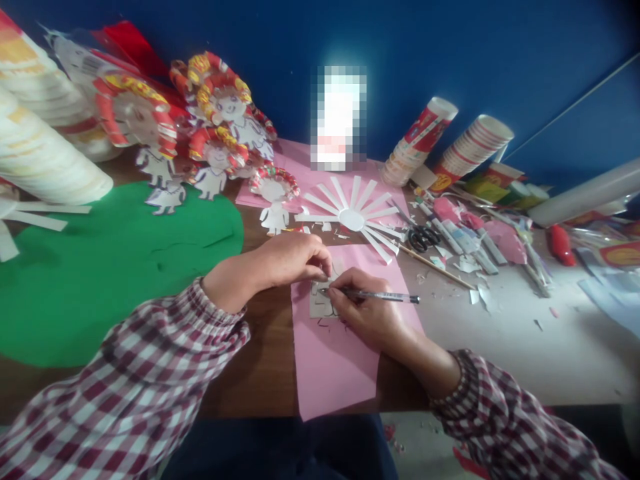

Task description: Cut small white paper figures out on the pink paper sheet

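Observation:
My right hand (373, 313) is closed round a pen (390, 296), its tip at a small white piece of paper (320, 307) that bears dark drawn lines. That piece lies on a pink sheet (337, 373) near the table's front edge. My left hand (285, 260) rests at the upper left of the small paper, fingers bent together and fingertips at its top edge; whether they pinch anything is hidden. Short dark marks show on the pink sheet just below the white piece.
Behind my hands lies a white strip-rayed paper cutout (351, 219). Black-handled scissors (424, 238), a thin stick (435, 263) and paper scraps are at the right. A green sheet (115, 273) spreads left, with paper figures (215, 170) behind. Stacked cups (473, 150) stand at the back.

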`<state>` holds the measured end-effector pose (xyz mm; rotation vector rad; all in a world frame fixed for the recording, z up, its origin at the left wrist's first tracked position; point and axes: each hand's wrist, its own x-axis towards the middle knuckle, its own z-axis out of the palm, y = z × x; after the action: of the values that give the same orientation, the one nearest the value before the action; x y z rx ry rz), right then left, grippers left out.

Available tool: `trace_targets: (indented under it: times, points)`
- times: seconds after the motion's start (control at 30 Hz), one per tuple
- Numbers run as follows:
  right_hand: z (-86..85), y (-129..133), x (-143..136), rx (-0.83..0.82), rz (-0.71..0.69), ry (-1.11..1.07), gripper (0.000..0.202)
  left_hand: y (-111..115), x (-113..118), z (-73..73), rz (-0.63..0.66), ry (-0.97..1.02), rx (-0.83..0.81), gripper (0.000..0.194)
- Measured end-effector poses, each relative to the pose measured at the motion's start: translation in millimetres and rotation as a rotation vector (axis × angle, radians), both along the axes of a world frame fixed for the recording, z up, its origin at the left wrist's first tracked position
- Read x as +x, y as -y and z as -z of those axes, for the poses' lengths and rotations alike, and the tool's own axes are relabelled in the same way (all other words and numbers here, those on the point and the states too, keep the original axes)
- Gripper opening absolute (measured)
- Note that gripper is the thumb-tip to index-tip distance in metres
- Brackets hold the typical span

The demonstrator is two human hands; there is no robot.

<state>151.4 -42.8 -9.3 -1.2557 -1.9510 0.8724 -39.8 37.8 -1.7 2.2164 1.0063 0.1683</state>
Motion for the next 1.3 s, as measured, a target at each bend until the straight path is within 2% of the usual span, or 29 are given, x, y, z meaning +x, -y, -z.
trace_targets:
  times: [0.63, 1.0, 1.3]
  points:
    - [-0.5, 1.4, -0.2, -0.029, -0.022, 0.016, 0.008, 1.7, 1.6, -3.8, -0.009, -0.013, -0.011, 0.011]
    - [-2.4, 1.1, -0.5, -0.025, -0.029, 0.03, 0.008, 0.2, 0.3, -1.4, 0.005, 0.007, 0.0, 0.012]
    - [-1.9, 5.0, 5.1, 0.064, 0.048, -0.136, 0.006, -0.9, 0.3, -1.3, 0.006, -0.015, 0.001, 0.012]
